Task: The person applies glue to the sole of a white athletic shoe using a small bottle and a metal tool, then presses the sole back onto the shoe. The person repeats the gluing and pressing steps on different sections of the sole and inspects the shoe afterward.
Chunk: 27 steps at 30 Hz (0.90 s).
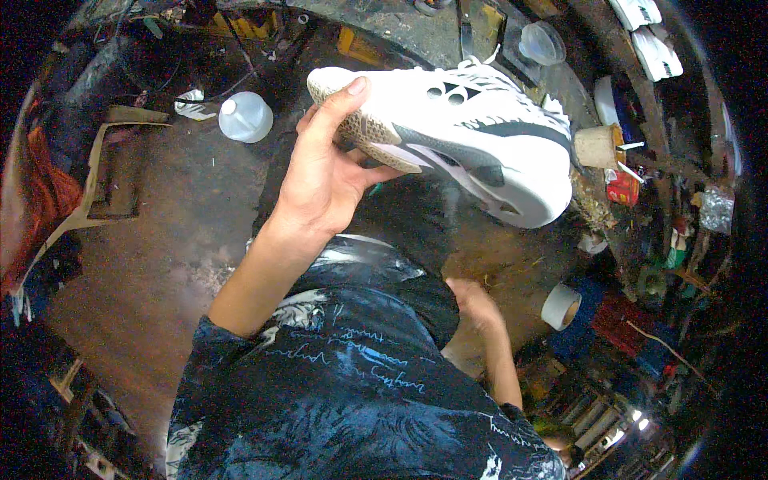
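A white sports shoe (pixel 504 136) with dark trim, white laces and a speckled tan patch along its sole is held up in front of me. My left hand (pixel 328 156) grips one end of it, thumb over the upper and fingers under the sole. The shoe is tilted on its side, so part of the sole shows. Lower down and to the right, my right hand (pixel 474 304) hangs beside my leg, away from the shoe. Motion blurs its fingers, and I cannot make out anything in them.
A whitish plastic jug (pixel 246 118) stands on the floor to the left, near a wooden frame (pixel 92 176). At the right are a tan tub (pixel 597 148) with sticks in it, a white roll (pixel 560 307) and more white shoes (pixel 656 54). A clear plastic bowl (pixel 542 43) sits on the worktop.
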Available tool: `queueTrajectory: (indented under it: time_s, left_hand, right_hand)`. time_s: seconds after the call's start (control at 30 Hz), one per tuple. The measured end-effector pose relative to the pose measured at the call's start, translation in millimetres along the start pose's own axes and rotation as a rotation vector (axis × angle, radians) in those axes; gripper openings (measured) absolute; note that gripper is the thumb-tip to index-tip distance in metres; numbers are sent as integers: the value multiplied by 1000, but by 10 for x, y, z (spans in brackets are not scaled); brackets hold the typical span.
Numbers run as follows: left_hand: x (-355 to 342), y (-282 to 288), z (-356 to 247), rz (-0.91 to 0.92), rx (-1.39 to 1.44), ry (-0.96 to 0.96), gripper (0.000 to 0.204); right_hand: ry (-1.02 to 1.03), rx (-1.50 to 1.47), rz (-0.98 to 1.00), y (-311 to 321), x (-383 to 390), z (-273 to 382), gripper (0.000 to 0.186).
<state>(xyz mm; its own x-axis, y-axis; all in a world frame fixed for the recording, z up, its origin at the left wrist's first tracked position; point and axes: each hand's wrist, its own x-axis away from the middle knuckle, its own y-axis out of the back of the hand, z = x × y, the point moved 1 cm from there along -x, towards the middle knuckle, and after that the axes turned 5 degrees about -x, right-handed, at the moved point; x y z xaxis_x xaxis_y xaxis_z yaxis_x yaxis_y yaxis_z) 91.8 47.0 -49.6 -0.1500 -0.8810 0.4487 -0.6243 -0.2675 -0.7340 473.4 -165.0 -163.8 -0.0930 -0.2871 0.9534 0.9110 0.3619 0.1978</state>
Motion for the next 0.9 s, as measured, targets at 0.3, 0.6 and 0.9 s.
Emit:
queueTrajectory:
  time_s: [0.3, 0.6, 0.9]
  left_hand:
    - [-33, 252, 446, -29, 41, 75, 65]
    - [279, 253, 485, 61, -7, -92, 76]
    - [369, -87, 444, -38, -373, -543, 51]
  right_hand:
    - [1427, -290, -452, -195, 946, 2032, 132]
    - [1522, -438, -552, -496, 1056, 2120, 119]
    - [1322, -735, -426, -216, 1195, 1923, 79]
